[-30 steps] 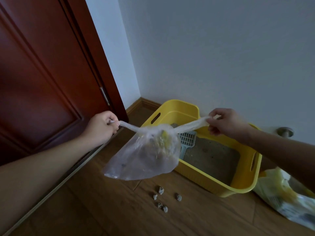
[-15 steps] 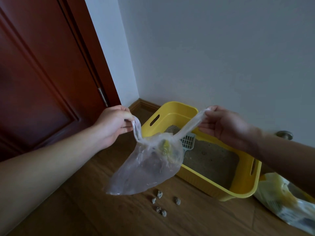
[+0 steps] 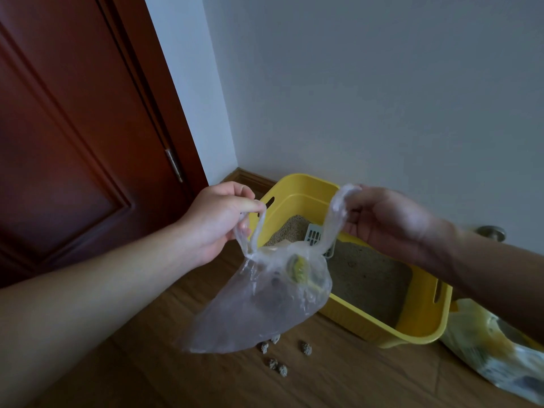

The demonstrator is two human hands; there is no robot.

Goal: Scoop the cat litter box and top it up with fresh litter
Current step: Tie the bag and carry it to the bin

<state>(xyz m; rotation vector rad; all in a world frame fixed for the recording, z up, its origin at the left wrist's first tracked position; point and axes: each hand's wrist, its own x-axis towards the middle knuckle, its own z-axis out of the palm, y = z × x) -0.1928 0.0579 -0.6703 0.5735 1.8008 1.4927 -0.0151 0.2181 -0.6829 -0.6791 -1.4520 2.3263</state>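
A clear plastic bag (image 3: 262,304) hangs in the air in front of the yellow litter box (image 3: 424,325). My left hand (image 3: 217,219) grips the bag's left handle and my right hand (image 3: 385,219) grips its right handle. Something yellow shows inside the bag near its top. The litter box stands on the floor against the wall, with tan litter (image 3: 368,275) in it. A pale slotted scoop (image 3: 316,235) rests in the box, partly hidden behind the bag. Several litter clumps (image 3: 278,353) lie on the wood floor below the bag.
A dark red door (image 3: 73,128) fills the left side, its frame meeting the white wall corner. A yellow and white litter sack (image 3: 497,351) lies on the floor right of the box. A metal door stop (image 3: 490,232) sits by the wall behind my right arm.
My hands have come closer together, so the bag's handles went from stretched flat to upright loops. The bag hangs lower and slacker.
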